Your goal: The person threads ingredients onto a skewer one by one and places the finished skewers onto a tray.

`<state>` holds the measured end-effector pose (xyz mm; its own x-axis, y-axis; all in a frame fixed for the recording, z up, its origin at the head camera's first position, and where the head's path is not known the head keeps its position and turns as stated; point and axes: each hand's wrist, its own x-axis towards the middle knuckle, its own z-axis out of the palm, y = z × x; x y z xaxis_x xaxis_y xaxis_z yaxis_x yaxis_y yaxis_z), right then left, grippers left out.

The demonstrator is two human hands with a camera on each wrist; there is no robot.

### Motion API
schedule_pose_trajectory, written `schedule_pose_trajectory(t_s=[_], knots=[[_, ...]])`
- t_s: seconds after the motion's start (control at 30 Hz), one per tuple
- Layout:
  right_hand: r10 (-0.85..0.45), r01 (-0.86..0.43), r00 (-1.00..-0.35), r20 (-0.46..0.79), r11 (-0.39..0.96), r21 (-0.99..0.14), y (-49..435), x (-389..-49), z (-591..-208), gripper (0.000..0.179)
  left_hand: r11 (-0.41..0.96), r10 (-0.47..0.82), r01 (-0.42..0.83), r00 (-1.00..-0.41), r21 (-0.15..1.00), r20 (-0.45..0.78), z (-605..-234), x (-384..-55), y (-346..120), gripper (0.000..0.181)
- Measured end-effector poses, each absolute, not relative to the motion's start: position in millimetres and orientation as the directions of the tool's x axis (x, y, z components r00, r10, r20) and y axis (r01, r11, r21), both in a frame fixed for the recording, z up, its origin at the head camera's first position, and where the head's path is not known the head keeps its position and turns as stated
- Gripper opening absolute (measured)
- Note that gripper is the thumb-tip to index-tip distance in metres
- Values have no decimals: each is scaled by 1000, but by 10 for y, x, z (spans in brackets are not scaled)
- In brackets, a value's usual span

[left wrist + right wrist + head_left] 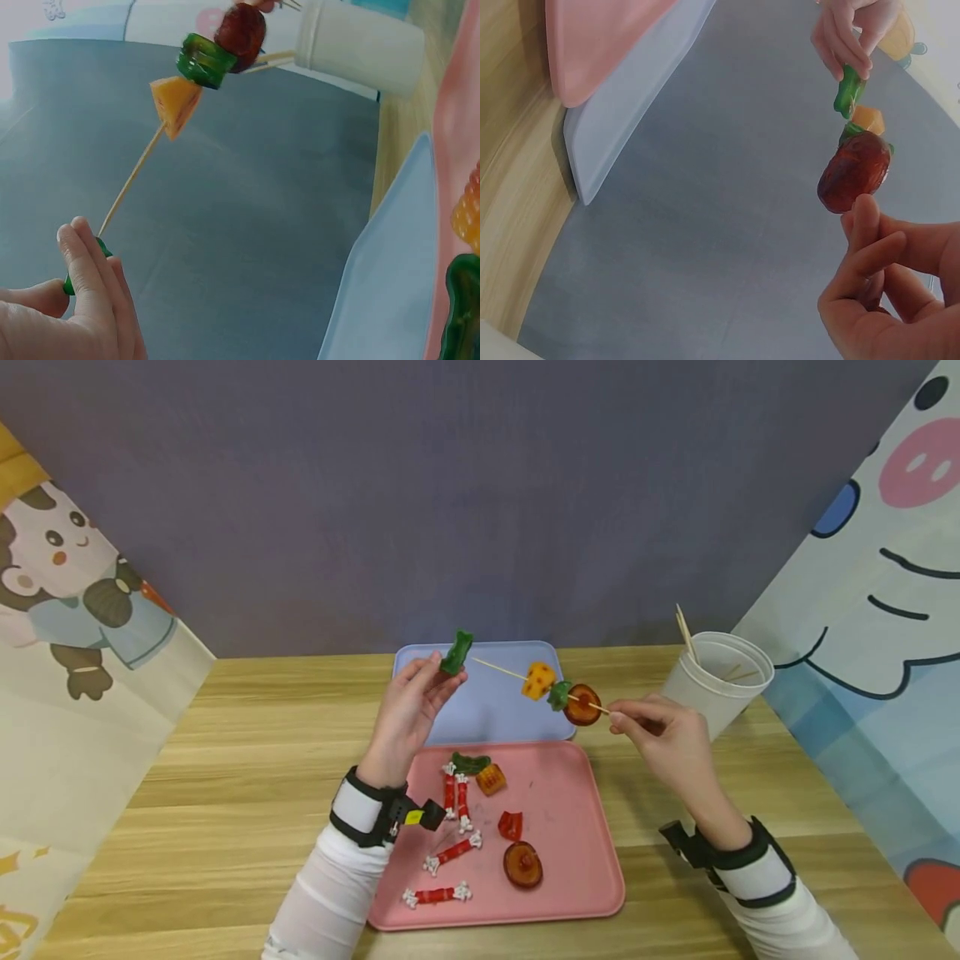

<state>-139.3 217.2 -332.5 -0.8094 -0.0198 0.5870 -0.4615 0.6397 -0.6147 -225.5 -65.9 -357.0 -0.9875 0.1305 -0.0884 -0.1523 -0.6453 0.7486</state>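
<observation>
My left hand (408, 706) pinches a green pepper piece (457, 652) above the blue tray. Over the table to the right, my right hand (663, 735) pinches the blunt end of a wooden skewer (498, 668). Threaded on it are a brown mushroom cap (582, 705) nearest my fingers, a second green pepper piece (558, 696), and a yellow-orange wedge with brown spots (538, 681). The skewer's bare tip points at the held pepper, very close to it; whether they touch I cannot tell. In the left wrist view my fingers (82, 262) mostly cover that pepper (103, 246).
A pink tray (570, 827) holds a green pepper piece (470, 764), a corn chunk (491, 779), a red piece (511, 826), a mushroom cap (522, 865) and several red-and-white sticks (437, 895). Behind it lies a blue tray (480, 718). A white bucket (712, 689) with skewers stands right.
</observation>
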Motion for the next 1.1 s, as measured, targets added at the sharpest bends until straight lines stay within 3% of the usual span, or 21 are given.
schedule_pose_trajectory(t_s=[0.23, 0.77, 1.1], knots=[[-16, -446, -818, 575, 650, -616, 2122, -1364, -3285, 8, -671, 146, -210, -978, 711, -151, -3567, -2254, -654, 20], [8, -408, -842, 540, 646, -645, 2302, -1519, -3593, 9, -669, 153, -212, -977, 713, -147, -3569, -2246, -636, 19], [23, -392, -849, 528, 643, -658, 2315, -1511, -3592, 10, -673, 153, -210, -978, 709, -144, -3566, -2245, -633, 19]])
